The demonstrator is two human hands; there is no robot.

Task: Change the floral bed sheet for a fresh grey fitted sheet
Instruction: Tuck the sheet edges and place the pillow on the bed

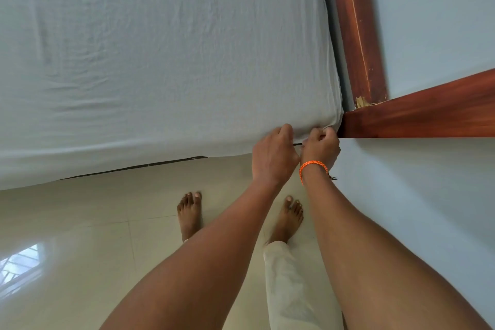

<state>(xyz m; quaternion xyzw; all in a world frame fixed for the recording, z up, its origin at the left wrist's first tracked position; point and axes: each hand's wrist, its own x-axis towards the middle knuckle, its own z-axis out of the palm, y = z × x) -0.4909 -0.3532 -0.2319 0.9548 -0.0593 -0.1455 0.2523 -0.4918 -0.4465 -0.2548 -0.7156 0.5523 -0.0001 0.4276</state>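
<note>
Head view: two hands, left hand [272,155] and right hand [320,149], pinch one grey fitted sheet [166,56] corner.

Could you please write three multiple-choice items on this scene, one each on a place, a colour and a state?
1. Where are both hands working?
A. At the sheet's corner by the wooden frame
B. On the floor tiles
C. At the middle of the bed

2. What colour is the band on the right wrist?
A. Green
B. Orange
C. White

3. How does the sheet lie on the mattress?
A. Rolled in a ball
B. Folded in a stack
C. Spread across the top, lightly wrinkled

Answers:
1 A: the left hand and right hand grip the sheet beside the frame.
2 B: the band is orange.
3 C: grey cloth covers the whole top.
</note>
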